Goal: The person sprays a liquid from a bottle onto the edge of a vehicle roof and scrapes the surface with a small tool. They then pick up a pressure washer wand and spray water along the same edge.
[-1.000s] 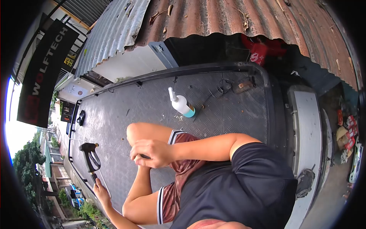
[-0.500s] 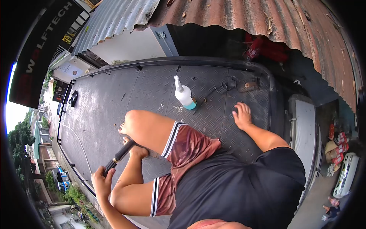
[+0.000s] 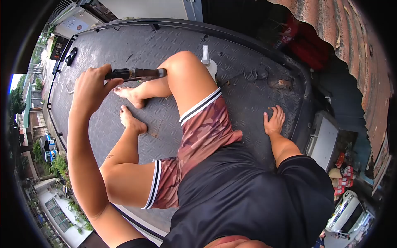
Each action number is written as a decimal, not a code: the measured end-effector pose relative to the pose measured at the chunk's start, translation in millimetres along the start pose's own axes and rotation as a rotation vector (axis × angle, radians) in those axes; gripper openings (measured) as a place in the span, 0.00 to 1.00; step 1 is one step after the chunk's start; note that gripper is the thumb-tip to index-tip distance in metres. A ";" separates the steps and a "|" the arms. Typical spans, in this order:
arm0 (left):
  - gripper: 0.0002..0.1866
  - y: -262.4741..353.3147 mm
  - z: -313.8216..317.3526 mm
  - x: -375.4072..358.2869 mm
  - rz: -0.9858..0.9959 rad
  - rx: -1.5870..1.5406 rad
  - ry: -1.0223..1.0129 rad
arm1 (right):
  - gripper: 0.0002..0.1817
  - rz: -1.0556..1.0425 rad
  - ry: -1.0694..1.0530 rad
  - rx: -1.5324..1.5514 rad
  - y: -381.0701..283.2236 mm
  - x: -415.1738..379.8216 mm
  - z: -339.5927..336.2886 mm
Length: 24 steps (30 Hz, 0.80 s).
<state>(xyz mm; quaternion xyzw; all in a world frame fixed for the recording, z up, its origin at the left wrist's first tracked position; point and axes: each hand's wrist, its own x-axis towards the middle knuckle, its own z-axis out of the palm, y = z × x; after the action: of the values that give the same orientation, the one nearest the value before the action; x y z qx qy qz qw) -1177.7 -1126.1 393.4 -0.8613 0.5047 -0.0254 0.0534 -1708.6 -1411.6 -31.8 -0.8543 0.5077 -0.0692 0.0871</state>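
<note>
My left hand (image 3: 92,84) is raised at the upper left, its fingers wrapped round the rear of a black barrelled tool (image 3: 138,74). The tool points to the right, and its wide front end overlaps my raised knee in this view. My right hand (image 3: 274,120) is empty and rests with fingers spread on the dark, tread-patterned platform floor (image 3: 244,111). A white bottle (image 3: 211,66) with a long pale spout stands behind my knee, which hides its lower part.
A black rail (image 3: 178,24) borders the platform. Near the right rail lie a rusty metal bracket (image 3: 280,84) and a dark strap (image 3: 252,75). A black shoe (image 3: 71,56) lies at the far left. Rusty corrugated roofing (image 3: 331,33) overhangs the upper right.
My left hand has lifted the tool up and turned it from slanting to nearly level. My view has shifted, and my raised knee now covers part of the bottle. My right hand stays on the floor.
</note>
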 end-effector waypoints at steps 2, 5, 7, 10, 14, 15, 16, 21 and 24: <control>0.25 -6.4 11.6 3.2 -0.042 -0.030 0.094 | 0.32 -0.012 0.020 -0.007 1.4 0.9 2.3; 0.27 -2.6 23.8 20.7 -0.096 -0.108 0.215 | 0.33 -0.035 0.022 -0.005 0.2 0.1 4.7; 0.28 9.2 24.5 36.9 -0.096 -0.138 0.281 | 0.33 -0.032 0.015 -0.010 0.8 0.1 2.9; 0.28 17.3 20.1 52.4 -0.044 -0.157 0.269 | 0.33 -0.025 0.012 -0.019 -0.2 0.6 2.3; 0.29 13.2 19.1 54.9 0.006 -0.100 0.246 | 0.33 -0.031 0.009 -0.011 0.1 -0.6 0.3; 0.30 9.4 18.3 51.7 -0.016 -0.105 0.223 | 0.33 -0.030 0.006 -0.012 0.3 -0.1 0.5; 0.30 4.4 16.9 45.8 -0.039 -0.110 0.199 | 0.33 -0.029 0.003 -0.013 0.6 -0.6 0.3; 0.31 -47.2 44.3 6.4 -0.215 -0.159 0.117 | 0.32 -0.026 0.042 -0.015 -3.1 -0.9 -1.7; 0.33 -72.4 73.0 -20.5 -0.332 -0.242 0.069 | 0.31 -0.045 0.072 -0.021 -2.6 0.3 0.4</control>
<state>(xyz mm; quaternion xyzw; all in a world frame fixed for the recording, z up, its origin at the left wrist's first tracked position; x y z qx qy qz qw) -1117.9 -1068.2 329.6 -0.9314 0.3567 -0.0025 -0.0724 -1706.2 -1410.7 -31.7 -0.8635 0.4917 -0.0964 0.0584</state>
